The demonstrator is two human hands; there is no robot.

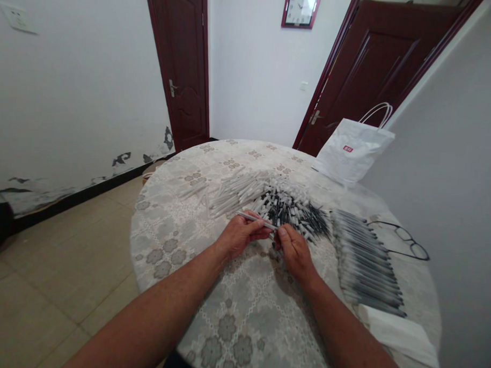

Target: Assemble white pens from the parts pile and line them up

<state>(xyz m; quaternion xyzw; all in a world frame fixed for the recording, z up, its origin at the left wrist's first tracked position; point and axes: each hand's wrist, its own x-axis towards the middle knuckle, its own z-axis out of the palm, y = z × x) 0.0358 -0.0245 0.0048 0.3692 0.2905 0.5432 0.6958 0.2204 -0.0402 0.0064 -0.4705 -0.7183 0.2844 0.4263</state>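
My left hand (246,233) is closed around a thin whitish pen barrel (254,219), which lies slanted across its fingers. At the barrel's right end, my right hand (289,244) pinches with thumb and forefinger; whatever small part may be inside that pinch is hidden. Just beyond my hands lies a heap of whitish pen barrels (237,192). To its right spreads a pile of black and white pen parts (293,210), too small to tell apart. Farther right, dark-tipped pens (367,263) lie side by side in a long row.
A patterned cloth covers the round table (224,323). Black-framed glasses (412,246) rest beside the pen row, with a folded white item (399,334) nearer me. A white paper bag (353,150) stands at the back right by the wall.
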